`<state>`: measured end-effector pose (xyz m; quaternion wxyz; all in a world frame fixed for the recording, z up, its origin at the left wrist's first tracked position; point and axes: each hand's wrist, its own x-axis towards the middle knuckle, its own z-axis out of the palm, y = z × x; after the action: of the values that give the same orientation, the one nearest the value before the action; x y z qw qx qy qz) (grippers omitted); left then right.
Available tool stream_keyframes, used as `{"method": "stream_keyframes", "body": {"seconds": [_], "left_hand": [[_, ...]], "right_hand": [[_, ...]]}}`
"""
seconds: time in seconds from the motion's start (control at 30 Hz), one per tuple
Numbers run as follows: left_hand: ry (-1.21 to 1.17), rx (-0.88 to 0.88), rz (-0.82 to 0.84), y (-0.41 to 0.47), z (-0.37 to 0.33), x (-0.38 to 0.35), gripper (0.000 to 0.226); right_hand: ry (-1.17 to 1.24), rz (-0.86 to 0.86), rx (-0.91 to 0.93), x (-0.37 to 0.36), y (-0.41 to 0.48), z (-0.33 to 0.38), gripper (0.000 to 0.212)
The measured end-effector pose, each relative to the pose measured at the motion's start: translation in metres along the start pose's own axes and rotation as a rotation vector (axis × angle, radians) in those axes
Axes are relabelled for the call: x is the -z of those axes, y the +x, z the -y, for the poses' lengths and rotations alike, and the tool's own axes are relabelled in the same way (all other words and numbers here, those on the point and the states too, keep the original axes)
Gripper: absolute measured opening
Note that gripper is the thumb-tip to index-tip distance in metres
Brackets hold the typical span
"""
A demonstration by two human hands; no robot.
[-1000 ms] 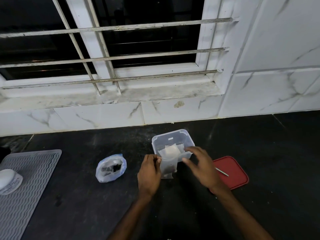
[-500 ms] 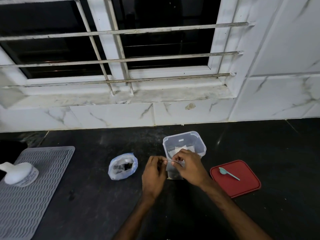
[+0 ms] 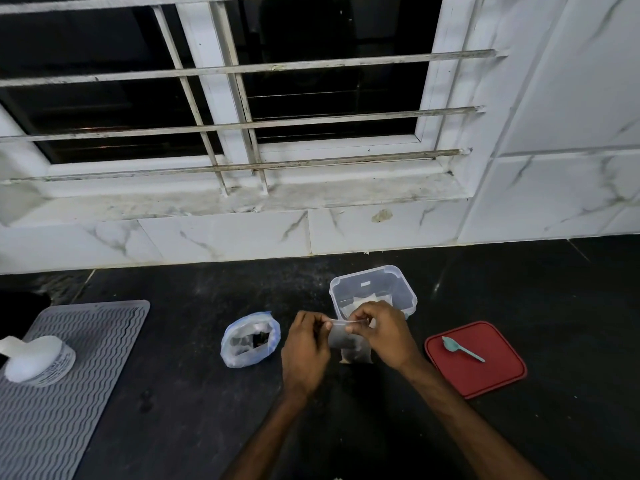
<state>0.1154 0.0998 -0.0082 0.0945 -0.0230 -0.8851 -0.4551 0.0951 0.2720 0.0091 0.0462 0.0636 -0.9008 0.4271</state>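
Clear small pouch point(image 3: 349, 344) upright on black counter point(image 3: 194, 427), just in front of plastic tub point(image 3: 398, 292). Left hand point(image 3: 304, 348) and right hand point(image 3: 384, 332) both pinching pouch's top edge. Red lid point(image 3: 485, 375) with teal spoon point(image 3: 460, 348) right; open blue-rimmed bag point(image 3: 249, 341) left.

lid point(image 3: 485, 372) red | spoon point(image 3: 462, 348) teal | mat point(image 3: 65, 393) grey, wavy ribs | counter point(image 3: 207, 427) black
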Motion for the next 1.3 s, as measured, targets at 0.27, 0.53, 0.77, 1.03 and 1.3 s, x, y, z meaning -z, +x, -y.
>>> {"method": "stream_keyframes", "body": {"seconds": [0.27,0.53,0.77,1.03,1.3], "left_hand": [[-0.107,0.010,-0.004,0.003,0.005,-0.006,0.005],[-0.027,0.121,0.056,0.005,0.017,-0.012,0.005],[0.032,0.261,0.100,0.000,0.022,-0.031,0.008],[-0.022,0.339,0.217,0.002,0.029,-0.055,0.005],[-0.040,0.366,0.168,0.010,0.028,-0.045,0.006]], "right_hand": [[-0.179,-0.096,0.013,-0.001,0.006,-0.004,0.013],[-0.015,0.074,-0.134,0.006,0.004,-0.021,0.012],[-0.368,0.014,-0.118,-0.003,-0.007,-0.032,0.009],[-0.359,0.071,-0.196,-0.004,-0.009,-0.057,0.010],[-0.497,-0.031,-0.102,0.013,0.035,-0.044,0.016]]}}
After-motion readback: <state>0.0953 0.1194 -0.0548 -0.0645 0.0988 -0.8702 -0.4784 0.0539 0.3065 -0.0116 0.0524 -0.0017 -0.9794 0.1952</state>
